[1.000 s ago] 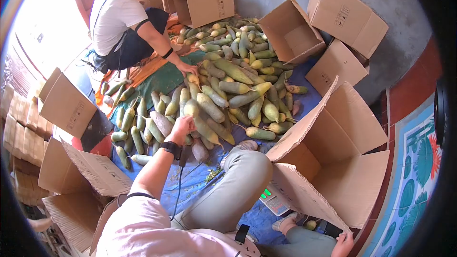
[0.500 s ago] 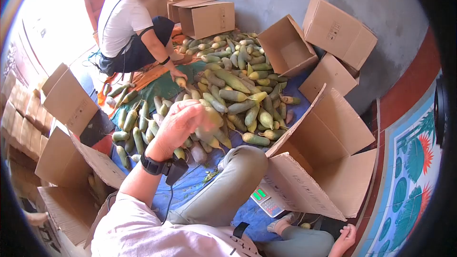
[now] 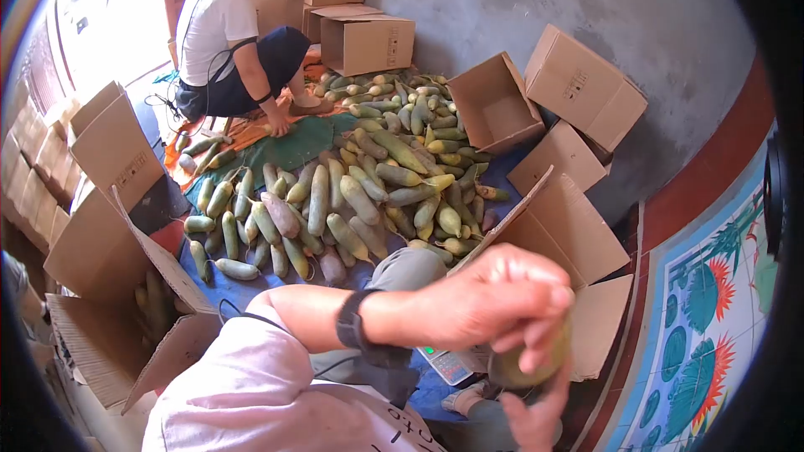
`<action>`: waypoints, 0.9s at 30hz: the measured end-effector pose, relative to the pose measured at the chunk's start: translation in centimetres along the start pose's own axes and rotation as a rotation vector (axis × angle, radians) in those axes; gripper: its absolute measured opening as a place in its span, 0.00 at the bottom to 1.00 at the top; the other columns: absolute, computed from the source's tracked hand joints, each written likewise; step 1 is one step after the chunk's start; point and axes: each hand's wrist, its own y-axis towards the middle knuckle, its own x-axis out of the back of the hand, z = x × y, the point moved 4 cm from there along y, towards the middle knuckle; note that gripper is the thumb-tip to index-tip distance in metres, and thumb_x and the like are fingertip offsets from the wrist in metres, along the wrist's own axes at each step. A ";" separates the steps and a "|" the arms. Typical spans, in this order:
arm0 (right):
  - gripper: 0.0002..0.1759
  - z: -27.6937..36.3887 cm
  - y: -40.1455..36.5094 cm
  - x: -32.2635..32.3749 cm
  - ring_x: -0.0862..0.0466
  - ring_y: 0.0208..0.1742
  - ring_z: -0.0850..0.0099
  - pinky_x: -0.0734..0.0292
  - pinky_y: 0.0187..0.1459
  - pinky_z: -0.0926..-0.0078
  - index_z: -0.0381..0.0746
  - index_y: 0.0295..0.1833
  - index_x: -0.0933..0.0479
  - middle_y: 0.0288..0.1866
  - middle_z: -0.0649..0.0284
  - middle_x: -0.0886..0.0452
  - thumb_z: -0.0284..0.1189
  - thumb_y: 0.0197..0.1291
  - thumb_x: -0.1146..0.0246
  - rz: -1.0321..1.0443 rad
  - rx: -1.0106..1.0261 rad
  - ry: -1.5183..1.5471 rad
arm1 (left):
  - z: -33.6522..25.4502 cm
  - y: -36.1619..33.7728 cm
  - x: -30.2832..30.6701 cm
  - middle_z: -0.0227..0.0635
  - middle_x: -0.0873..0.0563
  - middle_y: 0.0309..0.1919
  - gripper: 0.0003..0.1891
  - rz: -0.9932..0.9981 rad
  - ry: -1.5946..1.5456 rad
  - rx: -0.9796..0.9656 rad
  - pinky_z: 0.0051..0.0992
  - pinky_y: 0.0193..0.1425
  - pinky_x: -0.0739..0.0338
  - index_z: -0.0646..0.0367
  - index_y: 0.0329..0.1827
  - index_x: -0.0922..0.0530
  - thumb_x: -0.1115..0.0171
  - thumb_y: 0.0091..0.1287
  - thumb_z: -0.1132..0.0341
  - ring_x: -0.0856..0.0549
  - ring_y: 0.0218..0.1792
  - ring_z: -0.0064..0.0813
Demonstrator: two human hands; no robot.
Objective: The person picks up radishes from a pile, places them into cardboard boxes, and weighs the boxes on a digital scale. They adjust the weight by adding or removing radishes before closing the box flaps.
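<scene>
My left hand [image 3: 494, 297], a black strap at its wrist, is closed around a green radish [image 3: 528, 366] at the lower right, its fingers over the upper end. My right hand [image 3: 538, 420] is just below, thumb and fingers spread apart at the radish's lower side; whether it touches is hard to tell. Behind them is an open cardboard box [image 3: 578, 230]. Partly covered by my hands, a digital scale [image 3: 448, 366] sits on the blue sheet. A large pile of green radishes [image 3: 356, 201] spreads out in front of me.
A co-worker [image 3: 239, 50] squats at the far left of the pile, one hand low by the radishes. An open box [image 3: 92, 351] with radishes inside stands at my left. More boxes [image 3: 582, 88] are stacked against the grey wall. A floral mat [image 3: 703, 326] lies at right.
My left hand has swung from above the pile to the lower right with the radish. My right hand has come in beneath it. The co-worker's hand has shifted left and away from the pile.
</scene>
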 end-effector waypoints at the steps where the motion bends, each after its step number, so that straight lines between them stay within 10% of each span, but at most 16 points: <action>1: 0.37 -1.2 -0.5 -0.2 0.24 0.50 0.69 0.29 0.53 0.73 0.32 0.56 0.32 0.46 0.60 0.22 0.43 0.45 0.27 0.004 0.005 -0.003 | 0.8 0.2 -0.6 0.31 0.22 0.16 0.18 0.045 -0.045 -0.009 0.15 0.19 0.39 0.59 0.21 0.29 0.53 0.72 0.63 0.29 0.14 0.13; 3: 0.38 -4.2 -2.2 -1.2 0.22 0.48 0.69 0.27 0.51 0.74 0.34 0.54 0.30 0.45 0.60 0.22 0.40 0.39 0.24 0.295 -0.240 0.113 | 1.1 0.4 -1.1 0.30 0.21 0.17 0.18 0.136 0.020 0.025 0.14 0.20 0.37 0.60 0.22 0.29 0.54 0.72 0.63 0.28 0.15 0.13; 10: 0.34 -4.6 -1.3 4.0 0.23 0.45 0.73 0.27 0.49 0.75 0.33 0.54 0.31 0.47 0.61 0.24 0.30 0.37 0.32 0.039 -0.391 0.085 | 3.5 1.9 4.8 0.31 0.18 0.24 0.19 -0.062 0.354 -0.155 0.22 0.44 0.27 0.63 0.34 0.25 0.57 0.75 0.58 0.20 0.33 0.18; 12: 0.35 -4.3 -0.6 5.8 0.24 0.48 0.72 0.30 0.53 0.74 0.31 0.57 0.32 0.48 0.60 0.25 0.32 0.40 0.34 -0.130 -0.364 -0.062 | 4.8 1.3 7.5 0.37 0.18 0.37 0.17 -0.148 0.415 -0.043 0.30 0.55 0.30 0.63 0.43 0.25 0.54 0.72 0.56 0.21 0.45 0.29; 14: 0.34 -4.3 1.4 7.8 0.26 0.49 0.70 0.32 0.55 0.73 0.31 0.58 0.33 0.49 0.60 0.25 0.31 0.43 0.35 -0.040 -0.348 -0.142 | 4.4 0.5 9.6 0.45 0.28 0.57 0.24 -0.315 1.446 -0.455 0.37 0.63 0.35 0.60 0.53 0.28 0.50 0.68 0.48 0.29 0.59 0.41; 15: 0.32 -5.4 2.1 9.2 0.25 0.48 0.70 0.32 0.54 0.73 0.31 0.57 0.32 0.48 0.60 0.25 0.30 0.44 0.36 -0.084 -0.312 -0.222 | 5.6 0.1 11.1 0.51 0.39 0.66 0.28 -0.352 1.449 -0.305 0.42 0.69 0.44 0.58 0.58 0.30 0.43 0.63 0.47 0.40 0.66 0.51; 27: 0.29 -14.0 8.5 10.5 0.18 0.45 0.53 0.25 0.47 0.66 0.35 0.51 0.23 0.41 0.44 0.19 0.38 0.42 0.31 0.461 -0.543 -0.906 | 14.1 -2.1 17.4 0.53 0.37 0.66 0.21 -0.335 1.275 0.079 0.41 0.62 0.31 0.63 0.48 0.26 0.42 0.64 0.52 0.30 0.61 0.53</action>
